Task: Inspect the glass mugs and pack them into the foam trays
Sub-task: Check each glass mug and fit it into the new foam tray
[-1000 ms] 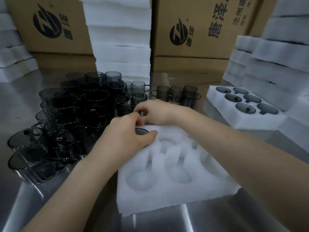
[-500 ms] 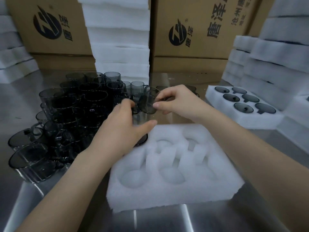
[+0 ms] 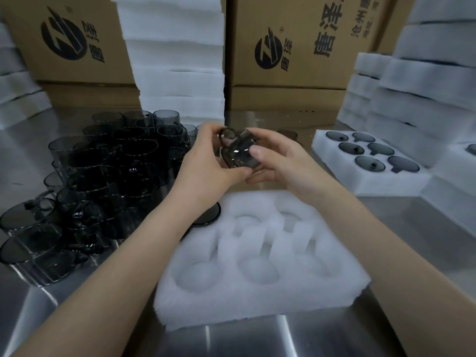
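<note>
Clamped in the grip of the left hand (image 3: 206, 163) and right hand (image 3: 279, 161), the smoky glass mug (image 3: 238, 153) looks light, stiff, slick and breakable, best held round its body.

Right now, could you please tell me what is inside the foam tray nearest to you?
In the foam tray, one glass mug sits in the far-left pocket, partly covered by the left forearm; the other five pockets look empty.

Fingers of the left hand (image 3: 206, 163) and right hand (image 3: 278, 161) cover much of the mug (image 3: 238, 153). The left forearm (image 3: 154, 240) hides all but a dark rim arc (image 3: 210, 219) at the far-left corner of the foam tray (image 3: 257, 300) — whether it is a mug is unclear. The cartons (image 3: 291, 73) are cut off at the top edge — print incomplete.
</note>
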Demonstrator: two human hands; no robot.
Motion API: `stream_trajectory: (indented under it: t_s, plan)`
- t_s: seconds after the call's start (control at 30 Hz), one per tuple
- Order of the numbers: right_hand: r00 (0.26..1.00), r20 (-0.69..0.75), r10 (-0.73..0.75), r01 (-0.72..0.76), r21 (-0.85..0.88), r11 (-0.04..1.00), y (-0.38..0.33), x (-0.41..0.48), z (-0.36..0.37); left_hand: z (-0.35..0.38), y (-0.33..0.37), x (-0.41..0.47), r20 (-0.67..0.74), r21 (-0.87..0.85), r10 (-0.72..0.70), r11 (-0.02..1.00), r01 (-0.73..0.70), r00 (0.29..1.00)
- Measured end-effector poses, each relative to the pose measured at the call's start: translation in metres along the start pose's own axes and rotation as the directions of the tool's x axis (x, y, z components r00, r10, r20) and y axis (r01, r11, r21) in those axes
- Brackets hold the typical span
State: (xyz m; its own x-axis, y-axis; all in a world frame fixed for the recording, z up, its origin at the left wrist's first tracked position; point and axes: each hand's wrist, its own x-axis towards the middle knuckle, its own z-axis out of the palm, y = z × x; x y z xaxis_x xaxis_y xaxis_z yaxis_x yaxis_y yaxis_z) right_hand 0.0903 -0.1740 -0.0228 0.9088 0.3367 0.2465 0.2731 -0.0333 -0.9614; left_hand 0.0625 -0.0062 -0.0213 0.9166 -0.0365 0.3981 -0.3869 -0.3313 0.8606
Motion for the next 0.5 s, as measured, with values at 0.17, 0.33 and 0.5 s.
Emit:
stream_trajectory:
  t_s: [0.17, 0.33, 0.5]
  plan:
    - [0.997, 0.058, -0.059, 0.066, -0.112, 0.992, -0.001, -0.002, 0.001, -0.001, -0.002, -0.002, 0.035, -0.046, -0.013, 0.999, 0.015, 0.999]
    - [0.992, 0.094, -0.083, 0.098, -0.17, 0.981, 0.002, -0.002, 0.006, -0.005, -0.004, -0.003, 0.074, 0.021, 0.002, 1.0, -0.004, 0.997]
    - [0.992, -0.023, -0.121, 0.113, -0.21, 0.971, 0.004, 0.002, 0.012, -0.007, -0.01, -0.001, 0.115, 0.029, 0.032, 0.999, -0.035, 0.993]
